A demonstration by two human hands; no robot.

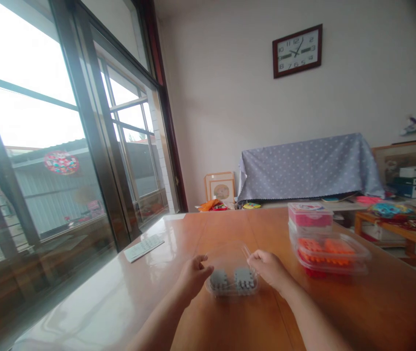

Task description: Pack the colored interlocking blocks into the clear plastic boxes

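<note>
A clear plastic box [232,291] with two grey toothed pieces [244,279] in it stands on the table in front of me. Its see-through lid [245,249] is raised at the far side, tilted up. My right hand [268,267] pinches the lid's right edge between thumb and fingers. At the box's left side is my left hand [194,277], its thumb and forefinger apart, with nothing visible between them. Whether its fingertips touch the clear lid is hard to make out.
Clear boxes with orange pieces [326,251] stand at right, a pink box [310,218] behind them. A paper booklet [144,247] lies at left on the brown table [226,226]. Windows [65,146] line the left side. Behind the table is a cloth-covered object [306,168].
</note>
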